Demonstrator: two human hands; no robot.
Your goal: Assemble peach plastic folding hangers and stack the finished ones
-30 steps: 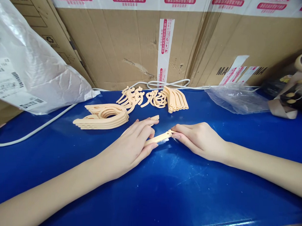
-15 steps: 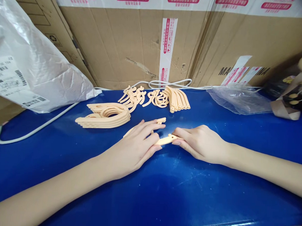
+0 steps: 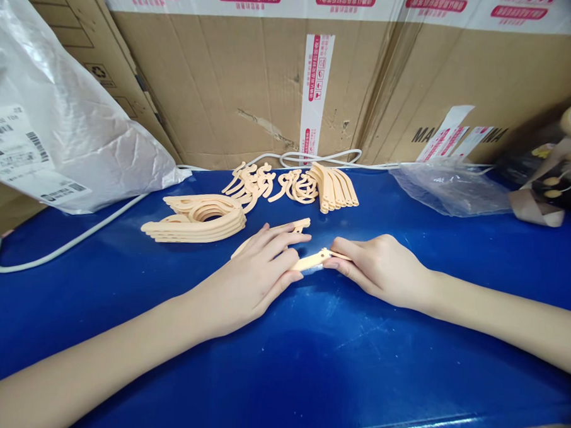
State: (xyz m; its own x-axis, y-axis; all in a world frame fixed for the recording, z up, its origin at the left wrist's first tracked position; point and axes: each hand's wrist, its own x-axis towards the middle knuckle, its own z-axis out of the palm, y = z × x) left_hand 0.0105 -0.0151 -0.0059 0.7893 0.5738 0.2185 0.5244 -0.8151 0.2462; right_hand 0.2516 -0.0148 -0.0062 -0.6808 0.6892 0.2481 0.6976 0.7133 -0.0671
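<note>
My left hand (image 3: 257, 276) lies over a cream plastic hanger body (image 3: 310, 260), fingers wrapped round it and covering most of it. One bar of this piece (image 3: 303, 223) sticks out beyond the fingertips, and its end with a hole points right. My right hand (image 3: 380, 268) pinches a thin cream strip (image 3: 341, 255) between thumb and forefinger, right at that holed end. How far the strip sits in the hanger body is hidden. Left of centre lies a stack of similar hanger pieces (image 3: 197, 235).
Behind my hands on the blue table (image 3: 335, 374) lie loose hook-shaped pieces (image 3: 256, 182), curved pieces (image 3: 298, 188) and a row of hanger arms (image 3: 336, 190). A silver bag (image 3: 81, 129), white cable (image 3: 66, 258), clear plastic bag (image 3: 452, 190) and cardboard boxes (image 3: 225, 79) surround them.
The right fingers have shifted slightly at the hanger body's end, and more of the thin strip shows between them. The left hand keeps its hold, almost unmoved.
</note>
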